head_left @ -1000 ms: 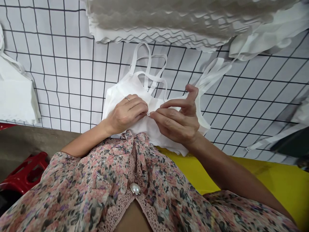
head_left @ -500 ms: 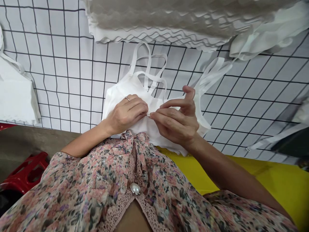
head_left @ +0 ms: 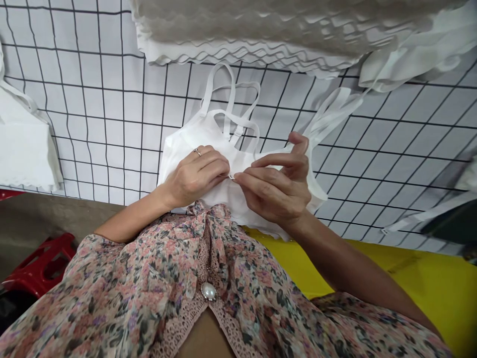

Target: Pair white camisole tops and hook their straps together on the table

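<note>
Both hands are up in front of the chest with the fingertips meeting in the middle. The left hand (head_left: 194, 179) is curled into a loose fist, knuckles up, fingertips pinched tight. The right hand (head_left: 278, 191) pinches too, with its far fingers fanned up. The forearms are bare, elbows bent, angling inward.

Gridded cloth (head_left: 108, 124) is lying open left of the white top (head_left: 190, 141); stacked garments (head_left: 261, 40) are crowding the far edge, loose straps (head_left: 335, 107) trailing across the right side.
</note>
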Action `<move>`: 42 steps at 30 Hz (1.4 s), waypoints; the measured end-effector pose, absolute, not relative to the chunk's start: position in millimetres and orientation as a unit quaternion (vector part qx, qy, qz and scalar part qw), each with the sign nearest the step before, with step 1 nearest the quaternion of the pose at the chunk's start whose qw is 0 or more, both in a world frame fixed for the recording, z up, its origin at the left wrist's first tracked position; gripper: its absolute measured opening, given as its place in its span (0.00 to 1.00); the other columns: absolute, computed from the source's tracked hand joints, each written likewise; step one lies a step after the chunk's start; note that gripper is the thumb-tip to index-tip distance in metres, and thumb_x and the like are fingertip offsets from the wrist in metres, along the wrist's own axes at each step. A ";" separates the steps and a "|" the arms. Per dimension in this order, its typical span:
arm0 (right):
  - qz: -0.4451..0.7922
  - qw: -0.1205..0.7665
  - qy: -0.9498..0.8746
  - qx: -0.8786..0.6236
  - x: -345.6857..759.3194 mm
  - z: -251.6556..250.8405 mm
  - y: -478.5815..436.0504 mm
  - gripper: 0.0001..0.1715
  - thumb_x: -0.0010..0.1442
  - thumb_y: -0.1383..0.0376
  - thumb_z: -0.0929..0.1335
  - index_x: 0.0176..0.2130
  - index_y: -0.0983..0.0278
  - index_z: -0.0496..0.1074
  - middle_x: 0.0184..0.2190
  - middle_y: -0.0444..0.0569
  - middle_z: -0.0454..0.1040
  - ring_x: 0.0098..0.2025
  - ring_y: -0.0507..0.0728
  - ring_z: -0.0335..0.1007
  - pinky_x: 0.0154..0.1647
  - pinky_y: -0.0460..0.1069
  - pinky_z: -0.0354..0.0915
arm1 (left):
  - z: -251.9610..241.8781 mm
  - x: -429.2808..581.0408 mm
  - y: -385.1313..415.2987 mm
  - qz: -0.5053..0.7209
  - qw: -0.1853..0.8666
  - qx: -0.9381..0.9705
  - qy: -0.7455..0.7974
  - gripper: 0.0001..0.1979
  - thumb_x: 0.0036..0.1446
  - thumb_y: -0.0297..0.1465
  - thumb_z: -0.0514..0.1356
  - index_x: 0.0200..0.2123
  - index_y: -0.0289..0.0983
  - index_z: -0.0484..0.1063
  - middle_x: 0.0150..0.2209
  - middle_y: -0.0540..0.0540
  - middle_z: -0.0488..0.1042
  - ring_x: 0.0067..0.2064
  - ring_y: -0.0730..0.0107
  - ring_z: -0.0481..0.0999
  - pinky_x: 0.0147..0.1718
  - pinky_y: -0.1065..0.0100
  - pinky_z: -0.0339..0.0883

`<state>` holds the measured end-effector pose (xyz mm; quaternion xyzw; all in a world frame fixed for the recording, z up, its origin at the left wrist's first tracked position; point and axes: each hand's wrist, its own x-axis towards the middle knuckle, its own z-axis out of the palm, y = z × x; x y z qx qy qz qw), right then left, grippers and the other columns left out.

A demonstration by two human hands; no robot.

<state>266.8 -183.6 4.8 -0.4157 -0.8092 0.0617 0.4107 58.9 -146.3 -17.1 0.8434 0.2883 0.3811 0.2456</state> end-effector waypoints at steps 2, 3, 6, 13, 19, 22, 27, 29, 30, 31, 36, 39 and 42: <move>0.060 0.400 -0.814 -0.416 268.4 4.9 -184.0 0.10 0.68 0.71 0.70 0.44 0.55 0.75 0.29 0.39 0.77 0.41 0.54 0.75 0.72 0.67 0.64 | -16.8 58.7 -146.6 0.382 0.246 0.842 0.290 0.08 0.73 0.25 0.60 0.41 0.41 0.65 0.36 0.51 0.80 0.37 0.72 0.79 0.40 0.66 0.74; 0.061 0.394 -0.817 -0.416 269.2 4.7 -184.3 0.10 0.68 0.71 0.70 0.44 0.55 0.75 0.30 0.39 0.77 0.41 0.54 0.75 0.72 0.67 0.64 | -16.5 58.8 -146.5 0.384 0.245 0.842 0.290 0.08 0.72 0.24 0.61 0.41 0.41 0.65 0.36 0.51 0.80 0.37 0.72 0.78 0.40 0.66 0.74; 0.063 0.388 -0.821 -0.413 270.4 2.8 -185.1 0.11 0.67 0.71 0.71 0.44 0.54 0.75 0.30 0.40 0.78 0.41 0.55 0.76 0.71 0.67 0.64 | -14.6 59.3 -145.3 0.397 0.239 0.839 0.285 0.09 0.71 0.23 0.62 0.41 0.41 0.65 0.35 0.51 0.79 0.35 0.73 0.77 0.38 0.67 0.75; 0.079 0.397 -0.805 -0.434 268.0 1.2 -188.7 0.12 0.65 0.70 0.72 0.44 0.51 0.75 0.28 0.38 0.77 0.39 0.56 0.76 0.68 0.67 0.66 | -12.8 60.2 -144.4 0.407 0.229 0.837 0.285 0.09 0.72 0.23 0.61 0.40 0.40 0.65 0.34 0.51 0.79 0.36 0.73 0.77 0.37 0.68 0.74; 0.076 0.382 -0.799 -0.458 269.3 -1.4 -191.1 0.09 0.65 0.69 0.72 0.40 0.53 0.75 0.27 0.39 0.76 0.39 0.57 0.75 0.67 0.66 0.66 | -13.2 58.7 -145.8 0.409 0.237 0.836 0.280 0.08 0.71 0.24 0.62 0.41 0.40 0.66 0.36 0.49 0.80 0.36 0.72 0.78 0.39 0.67 0.75; 0.064 0.390 -0.798 -0.456 273.2 -3.5 -191.2 0.09 0.65 0.69 0.72 0.40 0.53 0.75 0.27 0.40 0.77 0.39 0.57 0.75 0.66 0.67 0.67 | -11.9 58.3 -144.5 0.411 0.245 0.834 0.276 0.08 0.71 0.24 0.63 0.41 0.40 0.66 0.36 0.49 0.80 0.36 0.73 0.78 0.39 0.68 0.75; 0.050 0.358 -0.792 -0.491 275.2 4.0 -190.3 0.05 0.66 0.66 0.72 0.39 0.53 0.74 0.27 0.40 0.77 0.37 0.58 0.77 0.63 0.66 0.70 | -12.8 59.5 -143.9 0.397 0.255 0.836 0.282 0.08 0.73 0.27 0.61 0.40 0.41 0.65 0.33 0.51 0.78 0.35 0.74 0.77 0.38 0.68 0.75; 0.052 0.382 -0.789 -0.479 271.8 8.0 -188.9 0.07 0.66 0.67 0.73 0.40 0.53 0.74 0.27 0.39 0.78 0.37 0.57 0.77 0.65 0.64 0.69 | -13.8 59.8 -144.3 0.392 0.258 0.837 0.282 0.08 0.74 0.27 0.61 0.40 0.41 0.65 0.33 0.52 0.78 0.34 0.74 0.78 0.38 0.68 0.75; 0.057 0.398 -0.787 -0.468 269.7 9.1 -188.3 0.08 0.65 0.68 0.73 0.41 0.53 0.74 0.27 0.39 0.78 0.38 0.57 0.77 0.67 0.64 0.69 | -14.2 59.9 -144.5 0.393 0.258 0.837 0.281 0.08 0.73 0.27 0.61 0.40 0.41 0.64 0.33 0.51 0.78 0.34 0.74 0.78 0.38 0.68 0.75; 0.063 0.411 -0.785 -0.459 267.7 9.4 -187.8 0.09 0.65 0.69 0.73 0.42 0.53 0.75 0.27 0.39 0.78 0.38 0.57 0.77 0.68 0.64 0.67 | -14.5 59.8 -144.5 0.396 0.256 0.836 0.281 0.08 0.73 0.26 0.61 0.40 0.41 0.65 0.33 0.51 0.78 0.34 0.74 0.78 0.38 0.68 0.75; 0.081 0.415 -0.798 -0.430 266.9 3.4 -189.9 0.14 0.65 0.72 0.73 0.44 0.52 0.76 0.30 0.38 0.78 0.42 0.56 0.75 0.72 0.66 0.62 | -14.2 59.3 -144.5 0.401 0.251 0.836 0.277 0.09 0.71 0.23 0.62 0.41 0.40 0.66 0.35 0.50 0.79 0.35 0.74 0.77 0.38 0.69 0.75; 0.082 0.398 -0.806 -0.429 271.3 0.1 -192.2 0.13 0.65 0.72 0.73 0.44 0.53 0.76 0.31 0.39 0.78 0.43 0.56 0.75 0.72 0.67 0.60 | -14.4 58.7 -145.1 0.403 0.252 0.836 0.275 0.08 0.71 0.24 0.63 0.41 0.40 0.66 0.35 0.50 0.80 0.36 0.74 0.78 0.38 0.69 0.76; 0.061 0.373 -0.815 -0.440 272.8 -0.9 -192.1 0.10 0.66 0.69 0.72 0.44 0.53 0.75 0.31 0.39 0.78 0.41 0.55 0.75 0.71 0.66 0.60 | -15.2 57.8 -146.1 0.397 0.260 0.836 0.275 0.07 0.71 0.25 0.62 0.42 0.40 0.67 0.36 0.50 0.81 0.38 0.73 0.79 0.40 0.68 0.76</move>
